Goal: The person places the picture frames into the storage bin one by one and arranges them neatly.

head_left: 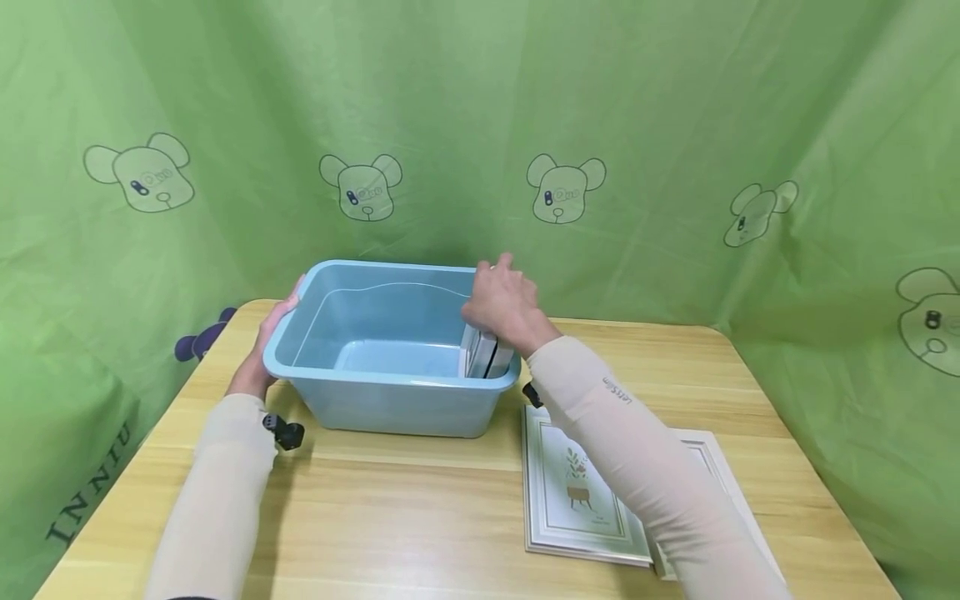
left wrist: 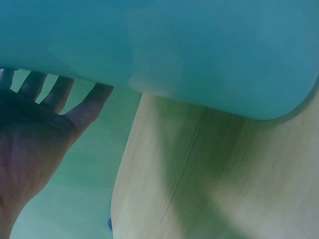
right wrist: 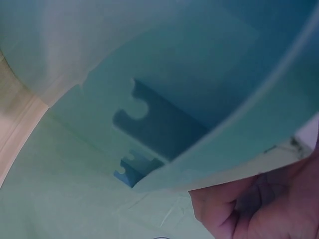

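- Light-blue rectangular plastic basin (head_left: 390, 407) sits on the pale wooden counter (head_left: 390, 517); white-edged rectangular pieces (head_left: 476, 354) stand inside its right end and could topple if left unpropped.
- Right hand (head_left: 504, 302) appears to grip these pieces from above, fingers curled; a loose hold could let 1 slip against the wall.
- Left hand (head_left: 272, 329), fingers spread, rests against the basin's left side; uneven pressure could slide the basin.
- Cream fabric sleeve (head_left: 637, 433) crosses above 2 flat, pale rectangular picture frames (head_left: 551, 500); a low sweep could shift them.

Draped booth, green curtain (head_left: 450, 83), wooden tabletop (head_left: 397, 508)
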The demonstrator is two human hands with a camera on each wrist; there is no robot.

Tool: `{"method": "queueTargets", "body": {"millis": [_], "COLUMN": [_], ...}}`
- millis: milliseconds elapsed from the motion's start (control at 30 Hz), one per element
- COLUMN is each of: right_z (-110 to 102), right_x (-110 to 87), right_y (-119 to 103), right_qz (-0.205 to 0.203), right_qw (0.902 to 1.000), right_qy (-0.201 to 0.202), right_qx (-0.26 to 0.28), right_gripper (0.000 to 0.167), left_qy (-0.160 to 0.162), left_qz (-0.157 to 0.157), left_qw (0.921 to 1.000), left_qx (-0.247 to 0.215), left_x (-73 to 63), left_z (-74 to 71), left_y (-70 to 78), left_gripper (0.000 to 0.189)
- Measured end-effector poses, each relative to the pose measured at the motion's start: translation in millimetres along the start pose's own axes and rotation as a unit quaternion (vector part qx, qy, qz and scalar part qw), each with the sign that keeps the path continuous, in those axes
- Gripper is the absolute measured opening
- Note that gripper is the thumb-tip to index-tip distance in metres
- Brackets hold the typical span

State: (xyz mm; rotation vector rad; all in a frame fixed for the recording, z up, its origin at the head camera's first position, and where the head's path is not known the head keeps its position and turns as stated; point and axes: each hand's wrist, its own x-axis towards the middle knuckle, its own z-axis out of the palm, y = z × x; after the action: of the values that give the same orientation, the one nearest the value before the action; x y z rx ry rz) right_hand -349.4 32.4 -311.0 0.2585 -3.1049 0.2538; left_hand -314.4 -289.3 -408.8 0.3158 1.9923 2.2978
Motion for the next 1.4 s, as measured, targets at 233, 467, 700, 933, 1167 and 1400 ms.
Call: {"method": "queueTargets", "body": {"millis": [233,467,700,933,1167,1400], "right_z": [-0.1,-1.2,-1.4,-1.7,-1.7,0.9], "right_x": [-1.6,-4.7,-10.6,-19.8,-29.1,-35.4], "right_y": [-1.1,2.0,5.5,14.2,31.1,53.1], "right_qz": [0.002,-0.002,-0.010,-0.011,-0.022,-0.036], "right_qw": [0.9999,0.9999,0.9994,0.9984,0.9967,0.9939], "right_qy": [-0.011,-0.007,-0.009,0.008,0.025,0.040], "right_qx": [-0.003,0.012,0.033,0.054,0.074,0.096], "right_gripper": [0.063,0.061,0.072,0.078,0.076,0.070], "left_qy": [0.003,0.002,0.008,0.002,-0.004,-0.009], "left_qz": [-0.002,0.001,-0.001,0.001,0.000,0.002], "left_qw": [1.0000,0.9999,0.9999,0.9999,0.9998,0.9999], "left_qx": [0.000,0.013,-0.014,-0.017,-0.017,-0.010], "left_x": [1.0,1.1,0.3,-1.0,-5.0,-4.3], "left_z": [-1.1,-1.3,0.6,3.5,4.5,5.4], "left_y": [-0.6,-1.3,0.3,-0.9,-2.7,-1.8], "left_gripper": [0.056,0.056,0.055,0.055,0.055,0.055]}}
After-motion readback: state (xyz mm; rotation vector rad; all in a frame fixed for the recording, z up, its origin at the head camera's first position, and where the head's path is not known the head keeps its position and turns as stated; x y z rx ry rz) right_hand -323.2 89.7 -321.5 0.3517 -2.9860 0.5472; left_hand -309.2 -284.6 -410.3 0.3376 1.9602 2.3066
